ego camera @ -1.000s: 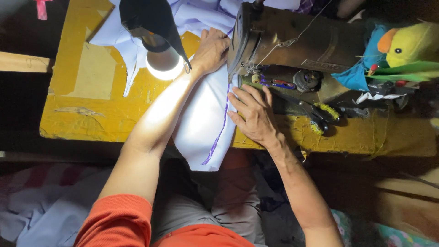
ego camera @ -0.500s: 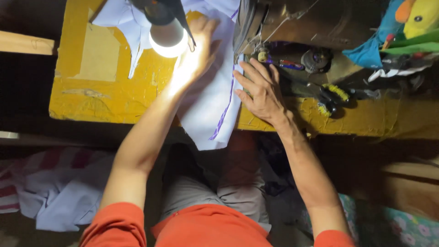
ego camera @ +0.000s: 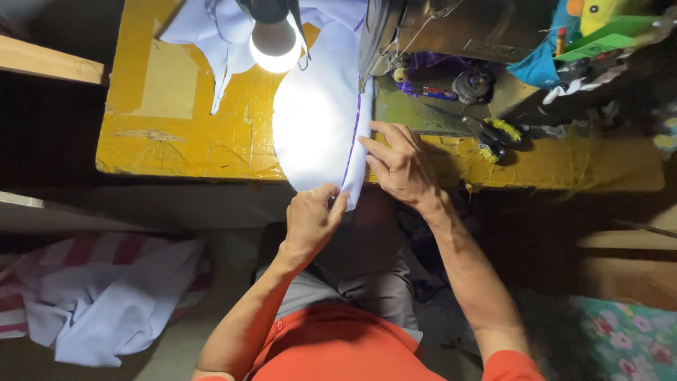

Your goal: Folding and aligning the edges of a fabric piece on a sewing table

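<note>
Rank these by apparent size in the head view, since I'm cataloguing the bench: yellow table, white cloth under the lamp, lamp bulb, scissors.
1. yellow table
2. white cloth
3. and 4. lamp bulb and scissors look alike; the bulb's glare and nearness leave that pair unranked.

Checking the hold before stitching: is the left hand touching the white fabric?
Touching. The head view shows the left hand pinching the white fabric's near edge between thumb and fingers.

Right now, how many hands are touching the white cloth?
2. The left hand pinches the white cloth at its near edge; the right hand presses its purple-trimmed side by the sewing machine.
</note>
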